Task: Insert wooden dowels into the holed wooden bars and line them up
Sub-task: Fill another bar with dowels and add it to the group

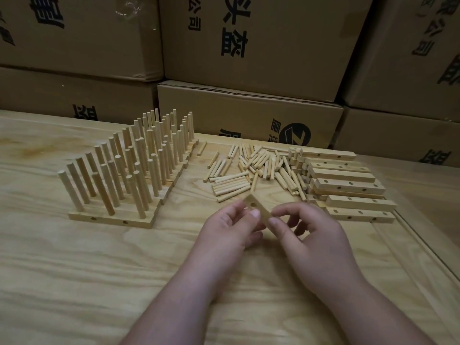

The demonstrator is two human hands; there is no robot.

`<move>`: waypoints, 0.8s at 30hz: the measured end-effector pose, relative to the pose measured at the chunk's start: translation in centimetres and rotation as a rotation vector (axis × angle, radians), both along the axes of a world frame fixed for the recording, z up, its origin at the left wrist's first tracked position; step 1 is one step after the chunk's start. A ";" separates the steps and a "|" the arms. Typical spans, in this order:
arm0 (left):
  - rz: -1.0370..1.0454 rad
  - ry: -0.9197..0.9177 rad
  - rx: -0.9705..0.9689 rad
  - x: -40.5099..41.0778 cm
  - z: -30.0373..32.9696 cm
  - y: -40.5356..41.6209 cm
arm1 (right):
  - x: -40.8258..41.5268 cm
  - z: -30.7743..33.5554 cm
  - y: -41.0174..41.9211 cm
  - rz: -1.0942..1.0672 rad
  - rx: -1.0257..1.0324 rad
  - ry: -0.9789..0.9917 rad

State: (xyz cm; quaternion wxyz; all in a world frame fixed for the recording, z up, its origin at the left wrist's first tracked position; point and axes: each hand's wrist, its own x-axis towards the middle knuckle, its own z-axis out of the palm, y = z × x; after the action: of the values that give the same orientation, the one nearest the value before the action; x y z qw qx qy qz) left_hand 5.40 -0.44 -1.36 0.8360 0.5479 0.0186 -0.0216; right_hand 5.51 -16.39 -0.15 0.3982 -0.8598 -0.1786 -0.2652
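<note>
We pinch one holed bar (256,211) between our left hand (232,226) and right hand (315,235), above the table (74,270), with loose dowels (249,168) beyond and finished rows (129,165) left.

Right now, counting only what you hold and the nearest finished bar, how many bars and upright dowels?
Bars: 2 (held bar, pinched by left hand and right hand; nearest finished bar)
Upright dowels: 3, in that finished bar
Total: 5
</note>
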 end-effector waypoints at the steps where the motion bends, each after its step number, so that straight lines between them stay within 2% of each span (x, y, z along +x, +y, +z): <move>1: -0.023 -0.019 0.016 -0.1 0.0 0.0 | -0.1 0.0 0.3 0.038 0.028 0.011; 5: 0.083 -0.003 -0.110 0.1 0.2 0.0 | -0.1 -0.5 0.5 0.046 0.116 0.064; 9: 0.248 0.042 -0.250 0.4 0.7 0.4 | 1.2 -1.6 0.0 -0.061 0.078 0.236; 15: 0.456 0.076 -0.217 0.8 0.5 0.9 | 3.9 -1.9 1.5 -0.171 -0.183 0.244; 20: 0.428 0.137 -0.343 0.7 0.8 1.0 | 6.1 -1.9 3.0 -0.219 -0.421 0.170; 24: 0.413 0.170 -0.448 0.7 1.0 1.2 | 7.5 -1.2 4.4 -0.108 -0.545 0.090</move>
State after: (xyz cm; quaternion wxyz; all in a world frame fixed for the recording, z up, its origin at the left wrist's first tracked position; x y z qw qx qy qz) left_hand 6.12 0.72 -0.31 0.9182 0.3308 0.1939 0.0993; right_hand 12.97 -11.98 -1.40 0.1450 -0.9544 -0.1793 -0.1897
